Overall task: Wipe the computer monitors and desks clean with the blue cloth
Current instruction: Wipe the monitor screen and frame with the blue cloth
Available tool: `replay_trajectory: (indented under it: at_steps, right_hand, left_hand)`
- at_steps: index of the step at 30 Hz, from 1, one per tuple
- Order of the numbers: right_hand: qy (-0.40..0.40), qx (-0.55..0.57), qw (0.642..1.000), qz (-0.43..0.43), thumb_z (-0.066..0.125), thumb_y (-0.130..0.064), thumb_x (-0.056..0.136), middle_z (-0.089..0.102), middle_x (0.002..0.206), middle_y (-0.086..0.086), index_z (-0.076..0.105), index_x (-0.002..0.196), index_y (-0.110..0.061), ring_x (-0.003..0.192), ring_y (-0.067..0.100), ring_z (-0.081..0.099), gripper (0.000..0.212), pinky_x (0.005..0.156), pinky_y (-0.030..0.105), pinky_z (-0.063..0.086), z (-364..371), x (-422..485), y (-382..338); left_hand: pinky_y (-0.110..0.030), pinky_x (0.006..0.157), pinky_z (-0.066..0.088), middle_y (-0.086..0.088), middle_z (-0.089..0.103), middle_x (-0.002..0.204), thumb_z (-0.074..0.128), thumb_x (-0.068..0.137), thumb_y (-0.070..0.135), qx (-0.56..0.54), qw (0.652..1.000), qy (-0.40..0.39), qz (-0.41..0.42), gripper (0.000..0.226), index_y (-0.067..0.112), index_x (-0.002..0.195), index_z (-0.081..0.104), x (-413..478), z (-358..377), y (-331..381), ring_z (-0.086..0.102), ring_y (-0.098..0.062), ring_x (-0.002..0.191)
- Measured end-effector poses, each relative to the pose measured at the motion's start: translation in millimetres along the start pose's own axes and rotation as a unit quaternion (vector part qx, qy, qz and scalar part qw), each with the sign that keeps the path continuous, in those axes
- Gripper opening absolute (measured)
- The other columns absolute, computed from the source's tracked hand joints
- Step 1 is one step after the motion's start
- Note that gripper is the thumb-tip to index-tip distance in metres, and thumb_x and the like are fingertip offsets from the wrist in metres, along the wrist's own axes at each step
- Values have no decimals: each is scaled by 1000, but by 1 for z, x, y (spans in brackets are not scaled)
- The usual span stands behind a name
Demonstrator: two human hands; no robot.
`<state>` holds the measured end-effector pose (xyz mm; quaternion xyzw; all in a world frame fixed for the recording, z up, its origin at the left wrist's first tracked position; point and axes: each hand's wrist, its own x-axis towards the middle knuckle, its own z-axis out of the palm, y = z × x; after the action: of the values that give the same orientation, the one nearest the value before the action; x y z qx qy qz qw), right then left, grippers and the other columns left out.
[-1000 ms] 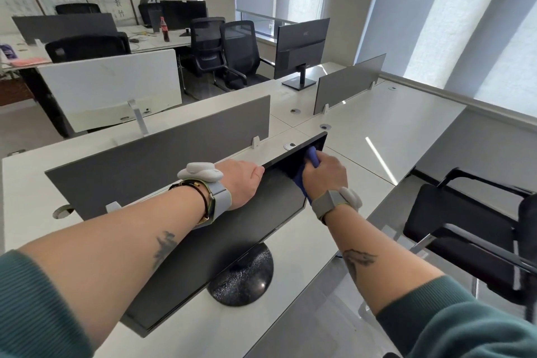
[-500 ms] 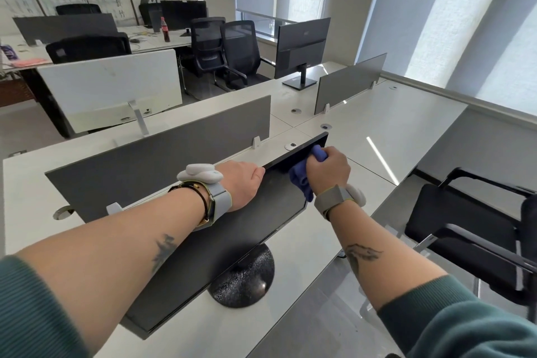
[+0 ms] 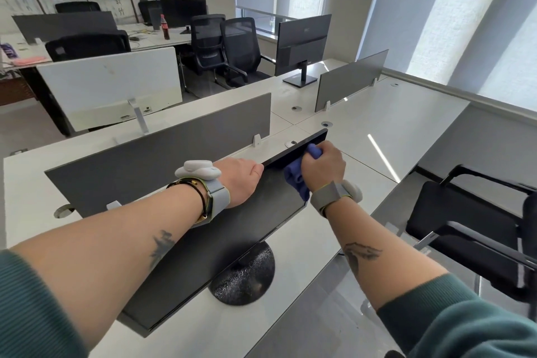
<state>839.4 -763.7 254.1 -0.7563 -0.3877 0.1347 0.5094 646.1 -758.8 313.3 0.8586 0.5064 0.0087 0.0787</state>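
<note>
A black monitor [image 3: 226,244] stands on a round black base [image 3: 244,279] on the white desk [image 3: 386,131] in front of me. My left hand [image 3: 241,180] grips its top edge near the middle, fingers hidden behind the screen. My right hand [image 3: 322,166] holds the bunched blue cloth [image 3: 296,177] against the upper right corner of the screen. A second monitor [image 3: 302,41] stands further back on the same run of desks, seen from behind.
A grey divider panel [image 3: 162,160] runs behind the monitor, and another [image 3: 351,78] stands further right. A black chair [image 3: 470,227] is close at my right. More chairs [image 3: 223,43], desks and a red-labelled bottle [image 3: 165,27] fill the back of the room.
My right hand has slid with the blue cloth a little to the right along the screen's upper right corner. My left hand has kept its grip on the top edge.
</note>
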Motion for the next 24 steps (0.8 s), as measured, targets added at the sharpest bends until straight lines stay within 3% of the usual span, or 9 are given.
replay_trajectory:
  at_steps: [4,9,15,18,21,24]
  right_hand:
    - [11,-6,997,-73,61,-17,85,55,66,3,52,73,-13,60,22,46,15,55,28,26,18,-48,-10]
    - [-32,-9,985,-169,63,-18,79,51,60,4,47,67,-10,58,26,45,21,56,31,27,33,-100,-10]
    - [21,14,1000,6,61,-20,82,61,75,3,58,87,-14,74,28,56,8,64,28,35,22,-65,-11]
    - [14,31,998,-56,61,-15,78,52,65,1,49,75,-14,64,26,45,13,59,30,29,37,-90,-22]
    - [-31,36,988,-148,61,-17,77,42,59,-5,40,67,-17,57,18,36,23,55,24,23,44,-117,-14]
    - [12,44,996,-75,60,-24,80,56,62,-1,58,72,-15,61,20,52,12,58,31,39,36,-91,-6]
  left_hand:
    - [-31,75,33,-13,61,113,20,109,30,-16,1000,-6,3,35,15,91,47,4,-2,-1,48,-28,89]
    - [-33,89,36,-14,60,126,25,109,29,-31,999,-26,14,41,9,111,61,5,-4,-2,53,-33,115]
    - [-40,102,40,-16,56,131,28,108,9,-47,998,-43,-14,31,3,120,57,5,-2,-3,53,-34,120]
    - [-38,99,39,-16,58,126,29,108,9,-48,998,-39,-6,28,2,110,57,7,-4,-8,52,-33,119]
    - [-37,97,38,-17,59,123,30,108,10,-46,998,-45,8,27,4,102,55,8,-5,-10,51,-34,119]
    - [-39,102,38,-17,58,130,29,108,8,-61,997,-55,-11,32,1,120,57,10,-6,-10,52,-34,121]
